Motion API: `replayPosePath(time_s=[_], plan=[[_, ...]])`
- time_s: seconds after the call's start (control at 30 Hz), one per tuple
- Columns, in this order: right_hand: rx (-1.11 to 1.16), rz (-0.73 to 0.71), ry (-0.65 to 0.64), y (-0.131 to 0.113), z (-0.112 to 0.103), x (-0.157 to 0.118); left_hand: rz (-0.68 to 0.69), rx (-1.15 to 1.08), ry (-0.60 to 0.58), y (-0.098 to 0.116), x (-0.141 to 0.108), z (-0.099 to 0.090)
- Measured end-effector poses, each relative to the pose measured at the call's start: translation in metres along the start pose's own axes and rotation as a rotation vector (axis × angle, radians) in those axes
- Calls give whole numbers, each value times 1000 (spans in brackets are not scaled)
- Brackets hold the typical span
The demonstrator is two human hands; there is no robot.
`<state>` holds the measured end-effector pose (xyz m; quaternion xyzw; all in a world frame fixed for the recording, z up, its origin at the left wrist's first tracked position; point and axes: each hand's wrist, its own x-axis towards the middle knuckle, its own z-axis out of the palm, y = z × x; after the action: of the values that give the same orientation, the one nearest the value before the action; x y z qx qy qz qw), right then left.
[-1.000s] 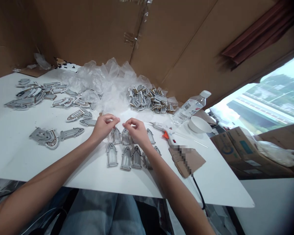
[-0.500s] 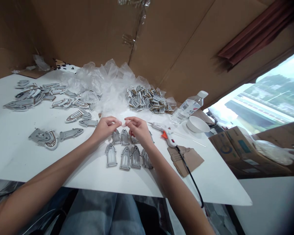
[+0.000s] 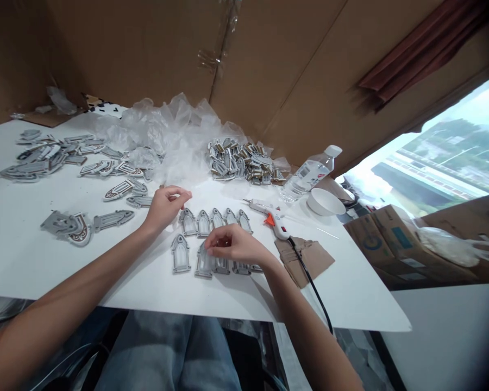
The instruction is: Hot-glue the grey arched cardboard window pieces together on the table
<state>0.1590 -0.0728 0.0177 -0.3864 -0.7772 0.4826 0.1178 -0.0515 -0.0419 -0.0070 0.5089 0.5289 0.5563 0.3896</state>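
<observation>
Small grey arched window-shaped pieces lie in two rows in front of me. My right hand (image 3: 235,243) is over the front row, thumb and fingertips pinched at the upper part of a grey arched piece (image 3: 204,265); whether they touch it or hold something small, I cannot make out. Left of it, another arched piece (image 3: 181,255) lies flat by itself. My left hand (image 3: 168,207) hovers left of the back row, near an arched piece (image 3: 188,222), its fingers bent together. What they may hold is too small to see.
A glue gun (image 3: 277,221) with an orange trigger rests beside torn cardboard (image 3: 305,258). Behind it are a plastic bottle (image 3: 309,174) and white bowl (image 3: 325,202). Piles of grey pieces (image 3: 244,162) and crumpled plastic bags (image 3: 179,136) lie at the back; more pieces (image 3: 41,157) sit left.
My hands were close together above the back row and have parted. The right hand came down and nearer to the front row; the left drew slightly left. The view shifted a little.
</observation>
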Motion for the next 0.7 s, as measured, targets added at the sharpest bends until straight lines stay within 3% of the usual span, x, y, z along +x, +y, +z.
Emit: replayPosePath(time_s=[0.57,0.7], plan=[[-43,-78,39,1,12,0,15,0,-55,-2,-2,2],[-8,-73,188,1,13,1,36,-10,-160,6,-8,3]])
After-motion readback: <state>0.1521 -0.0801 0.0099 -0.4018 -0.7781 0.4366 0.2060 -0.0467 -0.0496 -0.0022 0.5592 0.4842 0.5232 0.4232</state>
